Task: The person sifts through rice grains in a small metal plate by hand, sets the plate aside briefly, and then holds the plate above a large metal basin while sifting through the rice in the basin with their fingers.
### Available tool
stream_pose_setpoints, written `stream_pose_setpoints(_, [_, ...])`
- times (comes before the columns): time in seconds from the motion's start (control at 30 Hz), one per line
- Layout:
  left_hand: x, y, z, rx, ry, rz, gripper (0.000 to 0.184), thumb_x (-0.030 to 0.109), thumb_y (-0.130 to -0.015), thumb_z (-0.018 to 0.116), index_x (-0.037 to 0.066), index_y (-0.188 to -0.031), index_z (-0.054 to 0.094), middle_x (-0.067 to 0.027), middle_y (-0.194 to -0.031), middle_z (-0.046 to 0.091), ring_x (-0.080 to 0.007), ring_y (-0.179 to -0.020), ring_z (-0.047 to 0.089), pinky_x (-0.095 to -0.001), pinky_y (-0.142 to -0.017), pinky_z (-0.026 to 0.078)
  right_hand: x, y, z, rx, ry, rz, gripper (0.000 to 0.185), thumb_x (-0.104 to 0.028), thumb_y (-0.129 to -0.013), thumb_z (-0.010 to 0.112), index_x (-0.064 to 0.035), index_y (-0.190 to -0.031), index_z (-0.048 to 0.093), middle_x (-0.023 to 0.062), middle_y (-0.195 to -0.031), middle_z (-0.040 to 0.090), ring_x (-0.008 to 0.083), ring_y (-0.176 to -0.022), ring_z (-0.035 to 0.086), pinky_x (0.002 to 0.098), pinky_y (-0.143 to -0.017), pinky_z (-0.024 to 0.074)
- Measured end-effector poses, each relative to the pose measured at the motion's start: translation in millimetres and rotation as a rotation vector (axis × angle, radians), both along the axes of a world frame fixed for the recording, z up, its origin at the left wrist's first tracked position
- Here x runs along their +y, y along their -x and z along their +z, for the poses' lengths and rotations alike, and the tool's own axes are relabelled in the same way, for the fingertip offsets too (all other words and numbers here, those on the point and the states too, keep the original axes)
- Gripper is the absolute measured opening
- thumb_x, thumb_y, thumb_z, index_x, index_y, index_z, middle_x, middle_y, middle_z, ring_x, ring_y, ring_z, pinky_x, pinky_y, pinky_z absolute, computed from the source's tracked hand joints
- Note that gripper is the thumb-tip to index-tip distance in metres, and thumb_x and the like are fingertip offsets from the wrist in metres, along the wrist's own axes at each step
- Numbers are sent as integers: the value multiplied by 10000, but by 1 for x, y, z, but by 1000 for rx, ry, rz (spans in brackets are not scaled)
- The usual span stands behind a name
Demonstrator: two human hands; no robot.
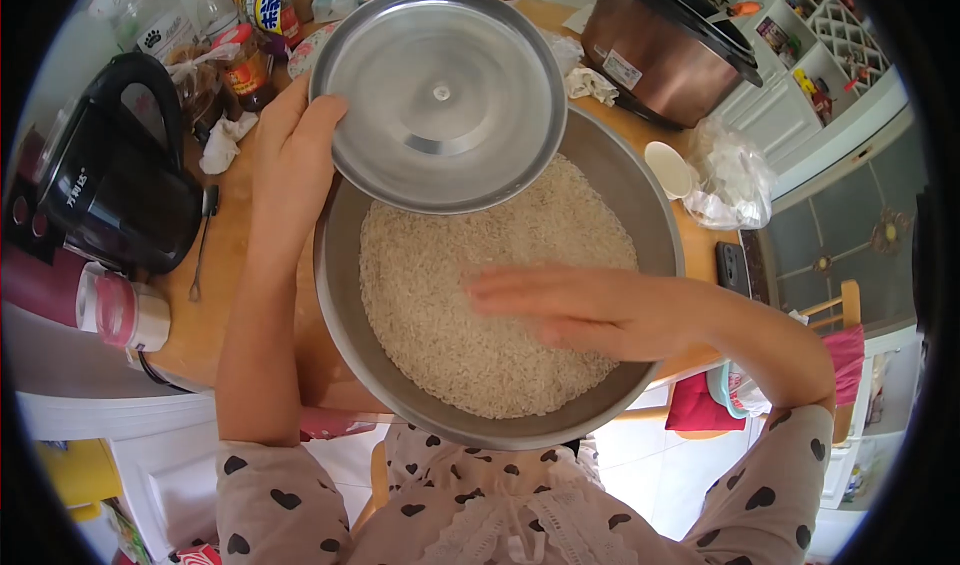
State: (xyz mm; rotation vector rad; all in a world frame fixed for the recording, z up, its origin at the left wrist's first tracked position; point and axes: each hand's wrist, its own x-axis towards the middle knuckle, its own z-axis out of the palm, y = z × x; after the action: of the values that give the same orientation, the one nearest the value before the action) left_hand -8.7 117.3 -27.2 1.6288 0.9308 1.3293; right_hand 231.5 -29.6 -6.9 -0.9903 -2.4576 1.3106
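Observation:
My left hand point(292, 140) grips the rim of a round metal pot lid point(450, 50), its underside with a small central screw facing me. The lid is tilted up over the far part of a large metal basin point(655, 205) and hides some of it. White rice point(470, 365) fills the basin's bottom in a broad layer. Over the rice is my right hand point(590, 310), fingers stretched out and smeared by motion. Nothing shows in it, and I cannot tell whether its fingertips touch the grains.
A black electric kettle point(125, 170) stands left, near a long-handled spoon point(202, 245) and a pink-and-white jar point(130, 310). Bottles and a snack bag point(265, 10) crowd the back left. A brown cooker point(665, 50), paper cup point(668, 170), plastic bag point(730, 170) and phone point(732, 267) lie right.

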Motion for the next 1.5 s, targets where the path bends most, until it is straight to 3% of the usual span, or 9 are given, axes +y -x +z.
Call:
stream_pose_setpoints(0.23, [-2, -2, 0, -18, 3, -11, 300, 149, -838, 466, -56, -1012, 598, -48, -822, 615, -96, -747, 523, -244, -695, 426, -5, -32, 34, -249, -198, -286, 503, -303, -875, 602, -58, -1291, 462, 138, -1279, 486, 291, -1155, 490, 372, -948, 403])
stream_pose_setpoints(0.33, [-1, -1, 0, -17, -16, -24, 307, 148, -839, 465, -54, -1027, 600, -57, -845, 629, -101, -765, 541, -251, -711, 435, -13, -22, 33, -394, -54, -471, 589, -293, -761, 734, -55, -1232, 472, 128, -1066, 554, 262, -962, 551, 381, -840, 434])
stream_pose_setpoints(0.43, [0, -1, 0, -5, -25, -31, 306, 146, -841, 464, -53, -1030, 599, -60, -851, 633, -104, -770, 548, -255, -714, 438, -16, -8, 31, -467, -15, -478, 685, -394, -698, 770, -63, -1208, 455, 152, -1080, 538, 301, -949, 565, 374, -824, 444])
stream_pose_setpoints(0.73, [2, 0, -4, -6, -24, -51, 308, 139, -838, 466, -56, -1037, 597, -67, -865, 636, -110, -784, 558, -260, -724, 443, -17, 34, 22, -394, -108, -359, 567, -406, -771, 699, -31, -1131, 473, 185, -1150, 517, 378, -899, 573, 429, -785, 456])
stream_pose_setpoints(0.83, [0, -2, -3, -22, -30, -74, 305, 134, -830, 470, -49, -1037, 599, -63, -872, 636, -114, -789, 559, -265, -726, 444, -16, 34, 9, -224, -129, -302, 347, -287, -820, 681, -58, -1028, 523, 117, -986, 561, 282, -835, 570, 356, -734, 450])
stream_pose_setpoints(1.03, [-3, -3, -3, 120, -122, -77, 333, 154, -815, 481, -30, -1069, 590, -123, -830, 636, -161, -736, 570, -295, -697, 447, 8, 22, 27, -64, 871, -377, 181, -165, -869, 595, -42, -1001, 575, 26, -775, 551, 85, -635, 509, 236, -562, 406])
stream_pose_setpoints(1.17, [-11, -8, 1, 163, -93, -115, 355, 166, -808, 486, -31, -1088, 582, -169, -802, 625, -203, -706, 574, -321, -681, 448, 28, 19, 46, 74, 665, -391, 227, -123, -862, 540, 13, -1040, 572, 36, -797, 597, 111, -645, 549, 257, -607, 453])
stream_pose_setpoints(1.27, [-9, -4, 2, 231, -80, -202, 363, 114, -843, 495, -57, -1157, 552, -62, -977, 630, -106, -867, 557, -233, -782, 429, 43, 31, 47, 195, 456, -484, 263, -125, -873, 522, 22, -1086, 573, 53, -884, 612, 129, -725, 586, 253, -671, 480])
stream_pose_setpoints(1.5, [-10, -1, 5, 160, -59, -237, 353, 133, -834, 503, -62, -1118, 575, -50, -927, 630, -96, -837, 552, -221, -753, 424, 64, 5, 50, 349, 339, -664, 311, -136, -853, 565, -8, -1136, 583, 65, -1070, 593, 164, -994, 603, 264, -828, 473])
